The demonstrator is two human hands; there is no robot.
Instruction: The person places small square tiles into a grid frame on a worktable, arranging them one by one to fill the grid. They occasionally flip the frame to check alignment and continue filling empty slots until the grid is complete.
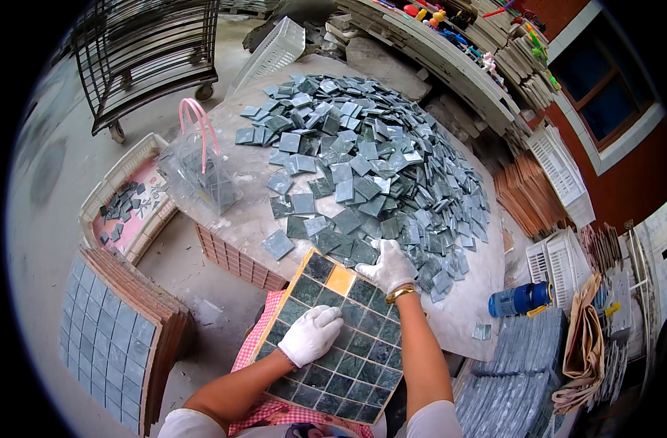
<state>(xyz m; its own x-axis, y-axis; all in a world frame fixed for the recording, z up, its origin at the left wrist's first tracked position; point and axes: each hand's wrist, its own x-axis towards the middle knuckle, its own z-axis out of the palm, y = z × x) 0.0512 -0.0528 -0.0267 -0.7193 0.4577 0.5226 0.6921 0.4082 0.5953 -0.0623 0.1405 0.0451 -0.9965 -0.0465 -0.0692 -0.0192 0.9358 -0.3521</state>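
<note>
A board of square dark green stone tiles [355,315] lies tilted in front of me, with tiles set in a grid. One bare yellow square [340,279] shows in its top row. My left hand [313,337], in a white glove, rests on the board with fingers curled; what they hold, if anything, is hidden. My right hand [389,269], also gloved, reaches over the board's far edge. Its fingers close on a green tile [364,252] at the near side of a large heap of loose tiles [362,153].
The heap sits on a grey table [457,321]. Left are a clear bag with pink handles [202,171], a basket of tile bits [140,233] and stacked tiled boards [107,328]. A blue bottle [519,299] and tile stacks [505,394] stand right. A metal cart [151,58] stands far left.
</note>
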